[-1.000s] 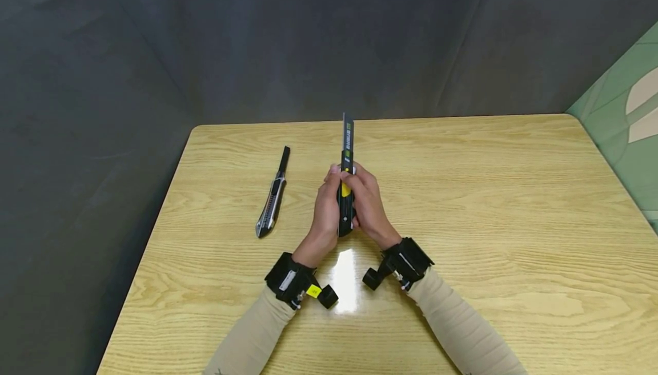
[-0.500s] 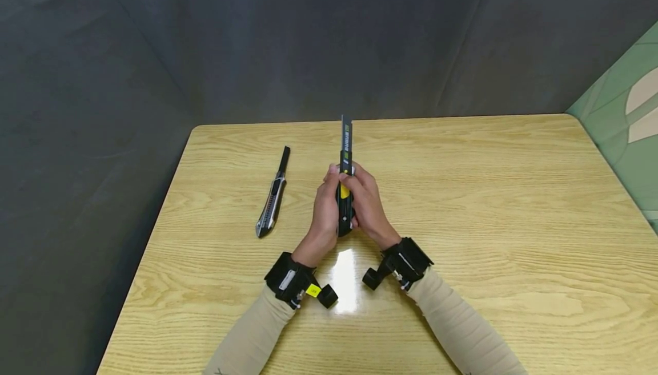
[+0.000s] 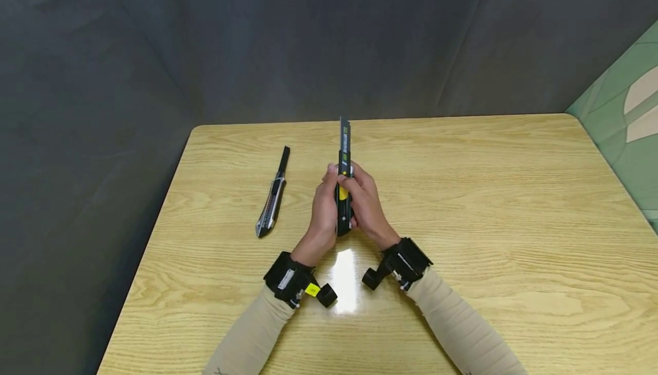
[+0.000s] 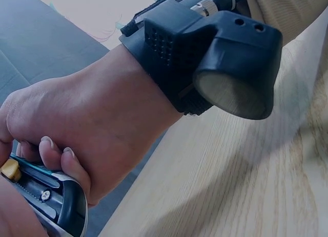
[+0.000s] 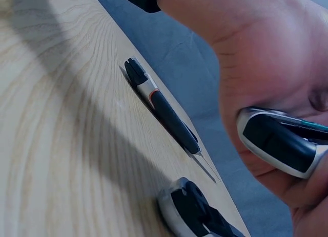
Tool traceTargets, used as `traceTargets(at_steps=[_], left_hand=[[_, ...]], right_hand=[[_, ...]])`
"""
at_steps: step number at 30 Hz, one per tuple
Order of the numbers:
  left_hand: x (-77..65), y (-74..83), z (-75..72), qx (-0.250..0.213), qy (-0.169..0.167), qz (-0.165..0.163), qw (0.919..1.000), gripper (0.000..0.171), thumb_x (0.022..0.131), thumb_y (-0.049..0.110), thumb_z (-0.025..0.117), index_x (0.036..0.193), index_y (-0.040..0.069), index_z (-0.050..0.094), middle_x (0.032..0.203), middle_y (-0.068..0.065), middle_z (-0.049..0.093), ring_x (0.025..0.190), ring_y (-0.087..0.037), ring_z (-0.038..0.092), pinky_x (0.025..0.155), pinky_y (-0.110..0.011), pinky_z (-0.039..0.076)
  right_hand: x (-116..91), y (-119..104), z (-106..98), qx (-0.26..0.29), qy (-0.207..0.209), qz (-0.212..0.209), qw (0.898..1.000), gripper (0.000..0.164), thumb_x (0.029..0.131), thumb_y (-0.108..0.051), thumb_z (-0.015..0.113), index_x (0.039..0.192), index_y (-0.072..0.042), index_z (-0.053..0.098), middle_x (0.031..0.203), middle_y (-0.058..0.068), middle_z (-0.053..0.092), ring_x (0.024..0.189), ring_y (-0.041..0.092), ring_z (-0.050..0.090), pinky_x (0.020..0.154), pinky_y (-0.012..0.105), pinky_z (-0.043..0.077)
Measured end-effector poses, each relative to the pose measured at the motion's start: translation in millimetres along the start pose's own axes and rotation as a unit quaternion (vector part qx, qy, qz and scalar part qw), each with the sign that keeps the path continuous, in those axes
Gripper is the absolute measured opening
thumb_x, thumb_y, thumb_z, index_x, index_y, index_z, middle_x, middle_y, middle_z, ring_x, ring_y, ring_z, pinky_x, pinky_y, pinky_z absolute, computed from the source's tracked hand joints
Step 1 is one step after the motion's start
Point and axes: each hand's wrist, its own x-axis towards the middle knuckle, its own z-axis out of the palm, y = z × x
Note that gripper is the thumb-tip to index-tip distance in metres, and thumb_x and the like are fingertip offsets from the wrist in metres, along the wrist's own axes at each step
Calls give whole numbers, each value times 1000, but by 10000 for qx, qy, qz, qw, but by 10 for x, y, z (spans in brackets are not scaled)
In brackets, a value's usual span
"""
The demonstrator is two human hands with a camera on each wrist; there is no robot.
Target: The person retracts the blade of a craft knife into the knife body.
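Upright over the table's middle, a black utility knife with a yellow slider is held between both hands, a long dark, printed blade section pointing away. My left hand grips its left side, fingers curled behind it. From the right, my right hand holds it too, with the thumb at the slider. The left wrist view shows the knife's screw and pale rim, with curled fingers against it; in the right wrist view its butt end lies in the palm. A second, silver and black utility knife lies left of the hands.
The wooden table spans the view, with a dark cloth behind it. Black wrist cameras stick out below both hands. In the right wrist view, a silver and black object is cut off at the bottom; its kind is unclear.
The held knife has shifted slightly left, its tip a little lower in the head view. Both hands keep their hold on it. The knife on the table has stayed put.
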Motion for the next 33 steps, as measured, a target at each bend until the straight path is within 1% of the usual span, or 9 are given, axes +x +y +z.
traceTargets(at_steps=[5, 12, 14, 18, 21, 26, 30, 33], left_hand=[[-2, -1, 1, 13, 31, 7, 10000, 56, 97, 61, 26, 82, 13, 53, 58, 1, 53, 44, -24, 47, 37, -31, 47], [2, -1, 0, -65, 12, -25, 10000, 58, 95, 62, 27, 82, 12, 53, 56, -1, 54, 41, -27, 47, 35, -31, 47], [-1, 11, 0, -80, 16, -69, 9999, 57, 96, 61, 27, 80, 13, 53, 55, 0, 53, 40, -25, 47, 35, -32, 46], [-24, 72, 2, -62, -5, -122, 9999, 54, 99, 54, 23, 78, 14, 52, 54, 2, 51, 40, -23, 47, 35, -32, 46], [-65, 162, 23, 46, -16, -121, 9999, 53, 102, 48, 20, 77, 14, 51, 54, 1, 49, 40, -23, 47, 36, -32, 46], [-114, 265, 65, 159, 17, -143, 9998, 53, 103, 43, 18, 74, 13, 51, 52, 0, 49, 39, -22, 47, 36, -31, 46], [-67, 184, 37, 131, 48, -191, 9997, 54, 102, 47, 20, 75, 14, 51, 50, 0, 51, 38, -24, 48, 35, -32, 46], [-23, 97, 12, 105, 106, -214, 9997, 55, 100, 54, 23, 77, 14, 51, 51, 0, 51, 38, -25, 48, 34, -32, 46]], right_hand=[[7, 21, 1, -30, 18, 15, 10000, 23, 94, -3, 40, 107, 9, 55, 95, 10, 64, 81, 21, 57, 68, 19, 49], [58, 252, -64, 50, 14, 1, 10000, 23, 94, -4, 41, 110, 5, 56, 97, 10, 64, 84, 24, 57, 69, 21, 50], [61, 279, -70, 19, 9, -38, 10000, 24, 94, -5, 42, 111, 4, 56, 98, 11, 64, 84, 24, 57, 68, 21, 50], [54, 306, -68, -77, -26, -183, 9998, 26, 93, -6, 43, 113, 3, 56, 100, 16, 62, 84, 24, 56, 66, 22, 48], [50, 311, -64, -94, -37, -267, 9996, 27, 92, -8, 44, 114, 3, 56, 101, 17, 61, 83, 25, 55, 66, 22, 48], [53, 310, -63, -71, -40, -286, 9996, 26, 92, -7, 44, 112, 2, 56, 99, 13, 62, 83, 25, 55, 65, 21, 48], [53, 311, -63, -11, -50, -274, 9996, 25, 92, -6, 44, 112, 2, 56, 98, 10, 63, 83, 25, 55, 66, 21, 48], [53, 318, -63, 34, -55, -273, 9996, 25, 92, -6, 44, 112, 3, 56, 98, 9, 64, 84, 25, 55, 67, 21, 48]])
